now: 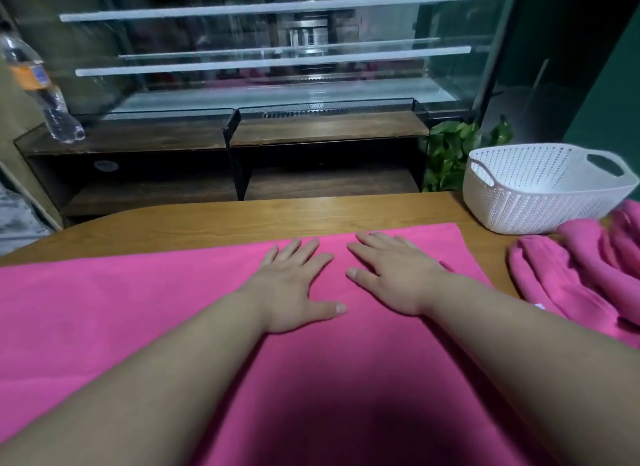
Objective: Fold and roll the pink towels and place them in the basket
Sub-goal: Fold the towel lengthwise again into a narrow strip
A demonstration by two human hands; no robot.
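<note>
Left grip [294, 285] and right grip [391, 275] are both released: fingers straight and spread, palms flat on the spread pink towel [138, 309], side by side near its far edge, thumbs close but apart. Nothing is grasped. The towel lies flat on the tabletop [207, 217]; its left end and near edge run out of frame.

Step looks like smoothing before a fold.

Risks:
- Pressure sits only centre-right and the long left part is loose, so a fold from here likely goes skewed, with mismatched edges and a cone-shaped roll.
- Flat palms have no hold; if they slide, the cloth bunches under them.
- The towel may overhang the tabletop, cannot tell; its weight could drag it.
- The heap of more pink towels [571, 275] lies crumpled just to the right and seems to touch the white basket [540, 209]. A wide fold sweep may snag the heap or nudge the basket, which stands near the far right corner.
</note>
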